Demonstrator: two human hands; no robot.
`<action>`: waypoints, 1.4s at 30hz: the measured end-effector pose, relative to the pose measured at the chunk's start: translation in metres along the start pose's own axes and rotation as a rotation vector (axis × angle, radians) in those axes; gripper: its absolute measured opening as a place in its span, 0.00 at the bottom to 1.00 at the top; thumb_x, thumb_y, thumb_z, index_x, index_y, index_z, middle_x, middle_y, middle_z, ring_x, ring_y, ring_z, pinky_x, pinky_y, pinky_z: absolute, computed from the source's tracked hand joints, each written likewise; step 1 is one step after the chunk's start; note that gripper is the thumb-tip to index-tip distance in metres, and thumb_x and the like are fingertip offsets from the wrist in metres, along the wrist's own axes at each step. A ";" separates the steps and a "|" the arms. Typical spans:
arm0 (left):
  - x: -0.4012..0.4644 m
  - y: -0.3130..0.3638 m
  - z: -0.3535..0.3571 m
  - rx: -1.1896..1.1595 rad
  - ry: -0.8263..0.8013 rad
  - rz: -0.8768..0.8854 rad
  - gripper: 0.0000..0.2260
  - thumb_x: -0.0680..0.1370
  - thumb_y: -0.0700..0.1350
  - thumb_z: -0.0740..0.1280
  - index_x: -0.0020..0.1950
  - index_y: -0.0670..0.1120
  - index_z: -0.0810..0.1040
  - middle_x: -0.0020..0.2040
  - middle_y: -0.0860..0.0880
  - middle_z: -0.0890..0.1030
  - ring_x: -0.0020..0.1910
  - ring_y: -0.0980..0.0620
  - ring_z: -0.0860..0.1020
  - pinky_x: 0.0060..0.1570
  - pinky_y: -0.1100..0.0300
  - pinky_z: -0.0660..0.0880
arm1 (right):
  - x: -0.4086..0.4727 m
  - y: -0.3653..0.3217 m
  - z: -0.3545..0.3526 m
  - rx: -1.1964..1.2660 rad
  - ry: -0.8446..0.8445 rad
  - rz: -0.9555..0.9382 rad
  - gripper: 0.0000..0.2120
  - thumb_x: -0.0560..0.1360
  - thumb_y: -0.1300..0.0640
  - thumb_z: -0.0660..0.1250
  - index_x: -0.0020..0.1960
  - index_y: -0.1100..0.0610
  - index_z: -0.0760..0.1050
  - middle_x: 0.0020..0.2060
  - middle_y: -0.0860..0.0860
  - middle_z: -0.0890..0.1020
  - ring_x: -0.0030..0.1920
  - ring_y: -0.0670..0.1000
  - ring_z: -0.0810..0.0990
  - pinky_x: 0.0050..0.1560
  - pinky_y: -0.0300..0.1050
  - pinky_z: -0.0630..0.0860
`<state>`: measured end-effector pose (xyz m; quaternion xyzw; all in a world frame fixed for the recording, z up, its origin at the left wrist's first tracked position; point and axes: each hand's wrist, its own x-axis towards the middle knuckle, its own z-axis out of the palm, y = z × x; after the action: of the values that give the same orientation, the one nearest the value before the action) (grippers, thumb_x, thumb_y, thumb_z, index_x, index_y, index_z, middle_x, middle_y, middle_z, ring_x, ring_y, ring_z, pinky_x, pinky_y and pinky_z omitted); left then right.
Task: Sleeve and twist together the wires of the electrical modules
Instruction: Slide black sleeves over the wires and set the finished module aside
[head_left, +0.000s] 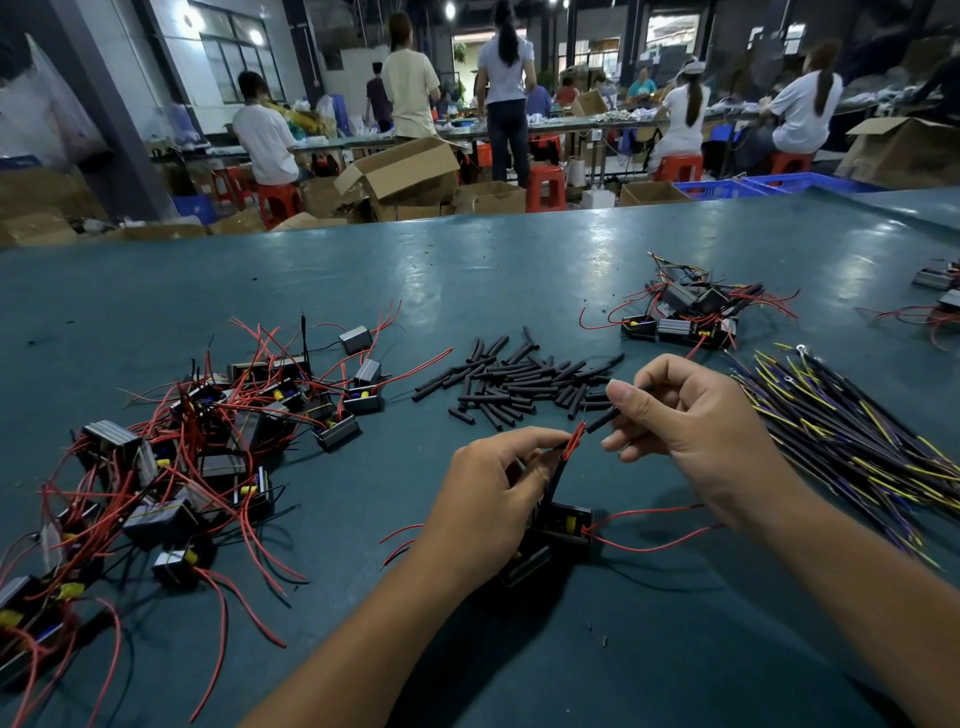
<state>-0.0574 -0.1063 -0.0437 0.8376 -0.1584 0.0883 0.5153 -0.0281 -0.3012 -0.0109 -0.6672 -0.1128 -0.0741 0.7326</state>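
- Head view: left hand (488, 499) curled, thumb and fingertips pinching a bundle of red wires (573, 441) just below their free ends.
- Right hand (696, 421) curled too, pinching a short black sleeve (602, 420) between thumb and forefinger, its open mouth touching or just over the red wire tips; cannot tell how far on.
- Under and just behind the left hand, two black electrical modules (563, 525) resting on the teal tabletop (467, 270), more red leads trailing from them toward the right wrist.
- Beyond both hands, a loose heap of spare sleeves (519, 382); left of the left hand, a tangled pile of modules with red wires (197, 457); beyond the right hand, a smaller stack of modules (685, 312); right of the right hand, a fan of black and yellow leads (857, 441).
- Judged handling: wires light, thin and springy, likely to splay apart, so best pinched close to the tips to hold them together as one.
- Sleeve light, soft-walled and smooth, easily squashed shut; best held mid-length with a gentle pinch, mouth left round.
- Modules small and light, likely to drag along when wires get tugged; worth steadying with the left palm.
- Judged step: sleeving under way, twisting not yet visible.
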 end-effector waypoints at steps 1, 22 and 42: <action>0.000 0.000 0.000 0.003 -0.003 -0.001 0.11 0.83 0.41 0.64 0.59 0.53 0.84 0.29 0.64 0.75 0.22 0.60 0.66 0.25 0.72 0.62 | 0.000 0.000 0.000 0.004 -0.005 0.000 0.16 0.68 0.54 0.73 0.43 0.63 0.71 0.30 0.60 0.81 0.30 0.58 0.84 0.28 0.41 0.78; -0.002 0.000 -0.002 0.001 0.000 0.000 0.11 0.82 0.41 0.66 0.59 0.52 0.84 0.30 0.61 0.76 0.23 0.61 0.67 0.26 0.72 0.63 | -0.001 0.002 -0.001 -0.091 -0.020 -0.056 0.17 0.69 0.50 0.73 0.39 0.61 0.71 0.28 0.58 0.81 0.27 0.60 0.82 0.24 0.42 0.75; 0.000 0.006 -0.010 -0.276 -0.041 -0.086 0.08 0.76 0.37 0.74 0.51 0.47 0.80 0.41 0.47 0.85 0.38 0.49 0.85 0.43 0.58 0.82 | -0.006 0.010 0.003 -0.056 -0.292 -0.024 0.08 0.70 0.58 0.72 0.46 0.61 0.79 0.32 0.53 0.81 0.32 0.48 0.80 0.33 0.39 0.77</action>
<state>-0.0591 -0.1000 -0.0344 0.7665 -0.1436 0.0263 0.6254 -0.0318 -0.2977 -0.0218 -0.6896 -0.2240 0.0122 0.6885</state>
